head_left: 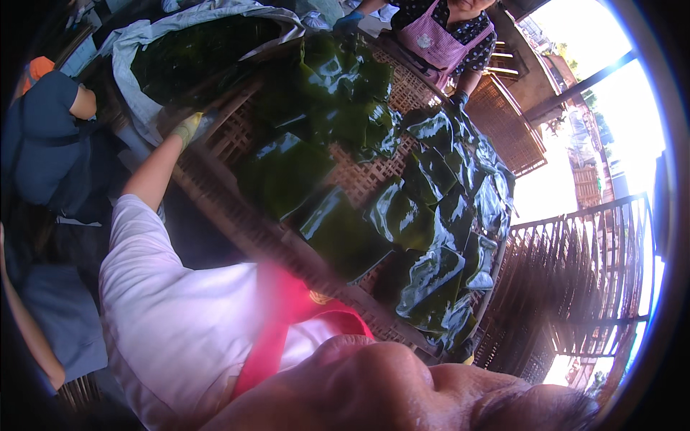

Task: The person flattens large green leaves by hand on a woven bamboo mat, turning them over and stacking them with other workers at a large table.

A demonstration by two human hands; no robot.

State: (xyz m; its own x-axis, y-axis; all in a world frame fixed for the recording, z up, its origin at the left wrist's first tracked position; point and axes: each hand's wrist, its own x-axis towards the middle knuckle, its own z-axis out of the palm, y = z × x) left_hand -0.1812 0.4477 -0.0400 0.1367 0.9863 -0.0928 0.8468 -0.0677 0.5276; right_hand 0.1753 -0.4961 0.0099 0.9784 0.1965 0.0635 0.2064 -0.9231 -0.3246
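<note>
Bare weave at mid-tray, with crowded edges around it.
I could pass a hand over the bare patches of the woven tray [363, 176]: one in the middle, one near its left rim beside my left hand [188, 129], one toward the co-worker [431, 43]. Overlapping glossy green sheets [287, 169] cover most of the rest. Across from me, the co-worker's gloved hands [460, 98] sit at the far rim; the pale-lined container [129, 79] crowds the left side, and a slatted rack [553, 273] stands past the right rim.
</note>
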